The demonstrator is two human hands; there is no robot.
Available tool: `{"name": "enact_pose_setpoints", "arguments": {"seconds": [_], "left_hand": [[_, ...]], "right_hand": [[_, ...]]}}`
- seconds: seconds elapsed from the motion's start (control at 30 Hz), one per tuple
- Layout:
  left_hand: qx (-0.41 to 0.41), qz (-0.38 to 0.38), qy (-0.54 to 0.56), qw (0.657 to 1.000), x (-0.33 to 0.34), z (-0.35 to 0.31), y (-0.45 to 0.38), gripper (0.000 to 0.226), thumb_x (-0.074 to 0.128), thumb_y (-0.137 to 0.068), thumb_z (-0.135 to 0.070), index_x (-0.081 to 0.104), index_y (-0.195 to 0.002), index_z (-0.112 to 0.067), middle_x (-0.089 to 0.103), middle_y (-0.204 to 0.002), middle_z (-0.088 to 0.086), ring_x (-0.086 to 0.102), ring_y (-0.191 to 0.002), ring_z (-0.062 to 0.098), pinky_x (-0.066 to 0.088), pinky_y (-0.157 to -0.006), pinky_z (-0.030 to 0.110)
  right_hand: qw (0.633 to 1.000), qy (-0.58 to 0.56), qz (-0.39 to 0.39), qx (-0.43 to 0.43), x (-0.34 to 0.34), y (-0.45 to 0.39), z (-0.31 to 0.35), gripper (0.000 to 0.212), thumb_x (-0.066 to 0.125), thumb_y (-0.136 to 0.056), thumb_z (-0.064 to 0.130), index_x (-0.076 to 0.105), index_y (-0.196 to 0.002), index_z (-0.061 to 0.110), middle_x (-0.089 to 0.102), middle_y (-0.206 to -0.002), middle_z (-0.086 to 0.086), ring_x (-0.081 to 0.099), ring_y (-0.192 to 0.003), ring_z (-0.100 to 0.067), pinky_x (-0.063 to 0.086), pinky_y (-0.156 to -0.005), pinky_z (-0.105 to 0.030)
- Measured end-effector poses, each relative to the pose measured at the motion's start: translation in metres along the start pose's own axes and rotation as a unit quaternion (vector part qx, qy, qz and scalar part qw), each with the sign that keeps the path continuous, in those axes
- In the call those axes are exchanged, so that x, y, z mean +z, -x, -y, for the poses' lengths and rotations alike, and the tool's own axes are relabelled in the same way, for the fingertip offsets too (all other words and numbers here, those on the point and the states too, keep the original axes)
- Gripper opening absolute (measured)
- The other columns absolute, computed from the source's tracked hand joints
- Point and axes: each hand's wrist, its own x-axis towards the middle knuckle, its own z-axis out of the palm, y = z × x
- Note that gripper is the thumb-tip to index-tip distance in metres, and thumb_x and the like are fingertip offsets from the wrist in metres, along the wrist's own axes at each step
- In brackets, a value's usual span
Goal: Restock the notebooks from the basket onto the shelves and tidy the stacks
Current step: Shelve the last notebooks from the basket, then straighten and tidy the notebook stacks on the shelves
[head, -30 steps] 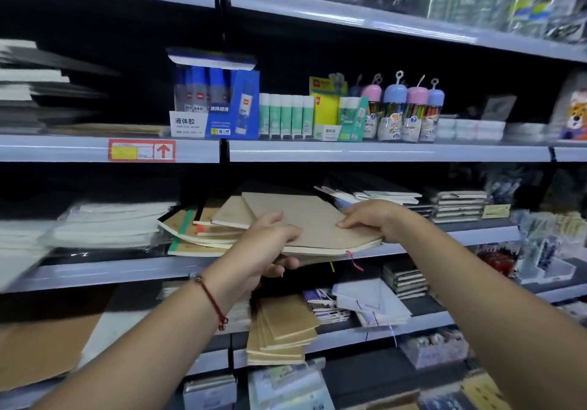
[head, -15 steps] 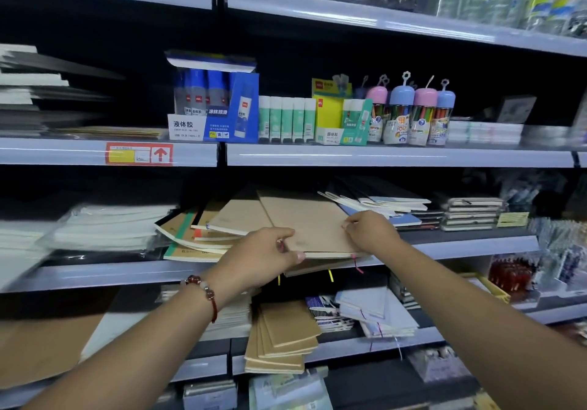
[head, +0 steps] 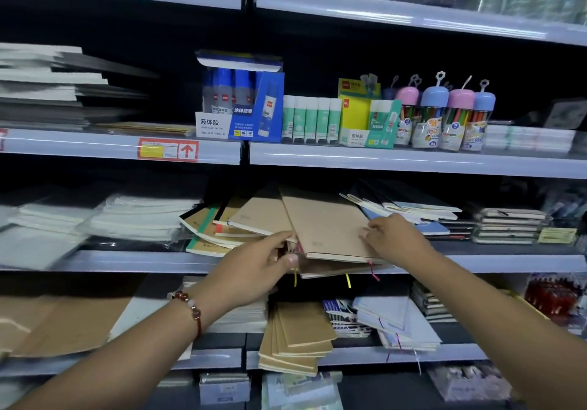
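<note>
Notebooks [head: 330, 225] with kraft covers lay in a loose pile on the middle shelf [head: 476, 262], its front edge jutting past the shelf lip, and both hands were on it. The left hand [head: 254, 270] gripped the pile's near left corner, thumb on top and fingers curled under the lower books. The right hand [head: 394, 238] rested on the top cover at its right edge, fingertips bent down onto it (whether they pinched the edge or only pressed, I could not tell). Thin ribbon markers [head: 348, 281], yellow and pink, hung down from the pile just below and between the two hands.

Left of the left hand's grip, touching the held pile, more notebooks [head: 219, 228] were fanned out at angles, some with green spines. Further left lay white wrapped packs [head: 139, 219], blurred. Right of the right hand sat thin books with pale edges [head: 403, 208], and beyond them a neat stack of dark-covered ones [head: 508, 225].

Below the grip, on the next shelf down, another kraft stack [head: 295, 339] slumped forward over the lip. Above the hands, on the upper shelf, stood a blue glue box [head: 241, 108], a row of green glue sticks [head: 311, 119] and pen tubs [head: 444, 114] with pink and blue caps. A beaded bracelet [head: 190, 311] circled the left wrist.
</note>
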Motion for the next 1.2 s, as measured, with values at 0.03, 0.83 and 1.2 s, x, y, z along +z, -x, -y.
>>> {"name": "enact_pose_setpoints", "arguments": {"seconds": [0.03,0.83,1.2], "left_hand": [[-0.005,-0.002,-0.003,1.000,-0.004,0.006,0.004,0.054,0.044,-0.098,-0.057,0.035,-0.149,-0.043,0.068,-0.109,-0.005,0.060,-0.096,0.008,0.052,-0.086,0.034],[-0.260,-0.063,-0.390,0.881,-0.457,0.206,0.170,0.105,0.024,-0.065,-0.096,0.016,-0.155,-0.042,0.008,-0.166,0.003,0.019,-0.151,0.024,0.023,-0.121,0.039],[-0.254,-0.132,-0.442,0.850,-0.693,0.288,0.229,0.115,0.018,-0.054,-0.104,0.024,-0.152,-0.045,0.023,-0.163,-0.004,0.032,-0.145,0.022,0.027,-0.119,0.043]], "right_hand": [[1.000,0.001,-0.003,-0.018,-0.003,0.006,0.004,0.039,0.053,-0.093,0.045,0.067,-0.123,0.024,0.057,-0.129,-0.008,0.060,-0.107,-0.030,0.050,-0.093,-0.039],[0.891,-0.012,0.010,-0.454,-0.026,0.066,0.507,0.063,0.050,-0.094,0.060,0.043,-0.148,0.027,0.044,-0.153,-0.001,0.043,-0.138,-0.023,0.038,-0.111,-0.037],[0.905,-0.055,-0.051,-0.419,-0.060,0.063,0.730,0.061,0.051,-0.095,0.058,0.044,-0.147,0.027,0.044,-0.153,0.001,0.045,-0.136,-0.021,0.037,-0.109,-0.037]]}}
